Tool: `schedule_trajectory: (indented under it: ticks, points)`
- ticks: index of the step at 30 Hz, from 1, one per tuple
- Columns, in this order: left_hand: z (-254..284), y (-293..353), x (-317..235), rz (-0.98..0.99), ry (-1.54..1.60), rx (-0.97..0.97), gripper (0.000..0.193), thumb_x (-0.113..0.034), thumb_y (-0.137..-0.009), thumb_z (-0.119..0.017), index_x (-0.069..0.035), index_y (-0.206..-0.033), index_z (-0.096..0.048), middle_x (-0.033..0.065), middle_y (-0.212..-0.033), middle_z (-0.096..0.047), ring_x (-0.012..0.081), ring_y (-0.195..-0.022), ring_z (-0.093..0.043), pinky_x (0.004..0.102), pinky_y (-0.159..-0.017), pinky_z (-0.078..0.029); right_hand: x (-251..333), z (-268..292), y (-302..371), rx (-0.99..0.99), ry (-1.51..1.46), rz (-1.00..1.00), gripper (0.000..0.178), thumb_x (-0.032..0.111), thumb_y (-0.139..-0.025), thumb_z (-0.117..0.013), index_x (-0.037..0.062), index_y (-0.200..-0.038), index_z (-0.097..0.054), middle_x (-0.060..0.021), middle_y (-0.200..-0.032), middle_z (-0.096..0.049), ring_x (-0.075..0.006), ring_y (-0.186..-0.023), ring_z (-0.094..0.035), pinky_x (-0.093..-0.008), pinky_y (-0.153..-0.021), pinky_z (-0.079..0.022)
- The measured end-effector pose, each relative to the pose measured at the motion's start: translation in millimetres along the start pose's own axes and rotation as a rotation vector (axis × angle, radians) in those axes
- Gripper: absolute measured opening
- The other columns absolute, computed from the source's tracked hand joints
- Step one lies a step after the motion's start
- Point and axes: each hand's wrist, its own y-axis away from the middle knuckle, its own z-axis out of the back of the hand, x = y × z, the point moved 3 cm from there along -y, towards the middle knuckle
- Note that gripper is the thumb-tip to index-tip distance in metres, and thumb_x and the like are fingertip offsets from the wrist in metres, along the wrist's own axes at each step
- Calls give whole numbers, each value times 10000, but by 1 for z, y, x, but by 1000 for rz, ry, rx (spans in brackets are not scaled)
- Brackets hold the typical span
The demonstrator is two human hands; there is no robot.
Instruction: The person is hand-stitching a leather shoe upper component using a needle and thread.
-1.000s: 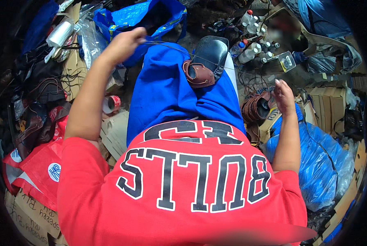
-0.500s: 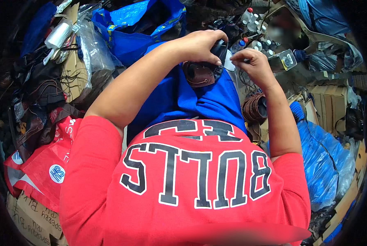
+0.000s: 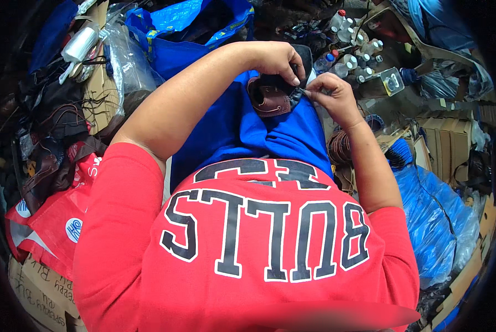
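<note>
A dark brown and black leather shoe upper (image 3: 271,102) rests on my lap, over blue cloth. My left hand (image 3: 281,61) grips its far, black part from above, thumb and fingers closed round the edge. At the right edge of the upper, my right hand (image 3: 335,98) is closed in a pinch, its fingertips against the black leather. Whatever lies between those fingertips is too small to make out. A lace hole and a bit of lace show on the brown part.
Ahead lies an open blue bag (image 3: 176,50). Several small capped bottles (image 3: 350,63) stand ahead right, near a clear container (image 3: 392,82). Stacked cardboard (image 3: 444,141) and blue plastic sheeting (image 3: 425,221) sit at right; a red bag (image 3: 54,232) is at left.
My right hand has come in from the right and a little nearer, up against the shoe upper's edge. My left hand keeps hold, its fingers slightly shifted.
</note>
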Motion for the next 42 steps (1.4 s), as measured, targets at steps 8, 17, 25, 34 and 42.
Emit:
schedule_trajectory:
  ticks: [8,17,25,34,42]
  points:
    - [-3,4,1,39,66,113,362,-148,-804,-662,-51,-1152,-638,68,-1003,-680,135,-898,-603,258,-860,-446,23,-10,23,-154,184,123,203,34,-745,-688,117,-930,-700,-76,-776,-579,-213,-681,-597,-301,-618,-486]
    - [2,-2,1,-53,-75,237,430,-84,-766,-659,-39,-1189,-598,87,-1057,-662,152,-956,-590,291,-888,-443,70,-13,8,178,910,71,155,59,-777,-532,88,-822,-678,-124,-855,-585,-283,-889,-596,-401,-753,-457]
    - [3,24,2,-359,-390,-685,435,-132,-608,-792,-108,-1018,-647,107,-1006,-574,291,-974,-573,346,-842,-472,46,-4,-11,100,379,-141,138,90,-725,-669,82,-856,-710,-125,-778,-638,-263,-747,-644,-359,-688,-513]
    - [-17,29,9,-354,-350,-421,150,-113,-723,-682,-37,-847,-644,126,-828,-607,290,-788,-605,357,-723,-482,23,-8,-5,63,259,-262,139,86,-773,-689,23,-896,-696,-72,-803,-629,-130,-730,-587,-260,-667,-471]
    - [26,91,42,-35,-355,-300,188,-141,-779,-668,-19,-908,-606,127,-776,-622,187,-734,-582,331,-689,-469,-6,8,18,2,-402,-418,257,275,-863,-637,38,-959,-652,-2,-895,-551,-86,-779,-485,-228,-736,-402]
